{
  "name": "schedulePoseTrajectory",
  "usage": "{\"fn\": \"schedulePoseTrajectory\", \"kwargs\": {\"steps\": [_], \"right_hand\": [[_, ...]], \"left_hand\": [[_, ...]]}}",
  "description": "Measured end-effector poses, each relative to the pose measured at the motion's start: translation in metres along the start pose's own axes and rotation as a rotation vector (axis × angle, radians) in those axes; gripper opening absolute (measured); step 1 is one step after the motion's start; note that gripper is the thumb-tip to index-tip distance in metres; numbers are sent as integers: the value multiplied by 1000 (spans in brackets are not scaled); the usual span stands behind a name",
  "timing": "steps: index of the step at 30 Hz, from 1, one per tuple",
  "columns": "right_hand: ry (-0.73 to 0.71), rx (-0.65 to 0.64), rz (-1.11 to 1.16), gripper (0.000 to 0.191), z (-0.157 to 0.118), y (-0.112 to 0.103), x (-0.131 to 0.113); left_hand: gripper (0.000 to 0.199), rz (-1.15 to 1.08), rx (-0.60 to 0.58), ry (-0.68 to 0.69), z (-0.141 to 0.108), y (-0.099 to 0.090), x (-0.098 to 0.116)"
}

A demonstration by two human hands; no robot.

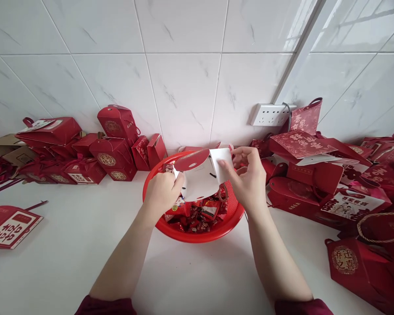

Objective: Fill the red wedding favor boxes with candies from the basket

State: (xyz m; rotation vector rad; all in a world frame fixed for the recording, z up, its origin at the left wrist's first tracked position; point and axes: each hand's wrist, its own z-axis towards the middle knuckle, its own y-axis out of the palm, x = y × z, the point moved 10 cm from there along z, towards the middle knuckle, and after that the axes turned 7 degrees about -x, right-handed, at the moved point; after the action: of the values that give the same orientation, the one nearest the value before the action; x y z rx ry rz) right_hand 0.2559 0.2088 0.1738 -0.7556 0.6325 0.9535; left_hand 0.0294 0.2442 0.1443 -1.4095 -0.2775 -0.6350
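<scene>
Both of my hands grip an opened cardboard gift box (pixel 198 178), its white inner side towards me and a red rounded flap at the top. My left hand (pixel 163 192) is closed on the box's left edge. At the right, my right hand (pixel 249 175) pinches a white side flap between thumb and fingers. Below the box is a red plastic basket (pixel 200 237) with a perforated wall. Red-wrapped candies (pixel 200 216) lie inside it, partly hidden by the box and my hands.
Folded red gift boxes (pixel 113 157) stand along the wall at the left. More red boxes (pixel 302 188) are piled at the right, some with handles. A flat red box (pixel 9 227) lies at the left edge. A white power strip (pixel 271 115) is against the tiled wall.
</scene>
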Motion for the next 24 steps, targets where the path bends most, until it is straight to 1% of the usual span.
{"fn": "schedulePoseTrajectory", "kwargs": {"steps": [1, 2, 3, 4, 6, 8, 11, 13, 15, 17, 20, 21, 22, 24], "right_hand": [[-41, -2, -137, 18, 0, -1, -6], [-67, -48, -244, 21, 0, 3, -10], [-78, -113, -322, 28, -1, 9, -12], [-70, -173, -387, 34, -2, 14, -11], [-20, -264, -515, 39, -4, 21, -6], [35, -337, -615, 36, -5, 28, 1], [73, -423, -681, 30, -6, 41, 9], [61, -450, -693, 29, -7, 48, 11], [36, -484, -660, 28, -8, 54, 11], [20, -496, -625, 27, -8, 54, 12], [47, -456, -629, 26, -5, 46, 16], [69, -437, -636, 26, -4, 42, 18], [95, -419, -640, 27, -2, 37, 21], [138, -401, -628, 30, -1, 31, 24]], "left_hand": [[54, 85, 21, -7, 0, -2, 0], [52, 154, 26, -9, 1, -2, 1], [51, 199, 26, -7, 1, -2, 2], [50, 214, 34, -1, 0, -2, 3], [50, 210, 46, 15, -1, -4, 6], [50, 167, 41, 24, -3, -4, 8], [49, 60, -10, 19, -2, 1, 7], [49, 29, -33, 14, -1, 3, 6], [48, 45, -36, 12, 0, 3, 6], [45, 57, -48, 27, -1, 3, 8], [24, 45, -87, 78, -6, 7, 16], [20, 48, -96, 92, -8, 7, 20], [24, 56, -97, 101, -12, 7, 23], [38, 77, -76, 110, -19, 4, 30]]}}
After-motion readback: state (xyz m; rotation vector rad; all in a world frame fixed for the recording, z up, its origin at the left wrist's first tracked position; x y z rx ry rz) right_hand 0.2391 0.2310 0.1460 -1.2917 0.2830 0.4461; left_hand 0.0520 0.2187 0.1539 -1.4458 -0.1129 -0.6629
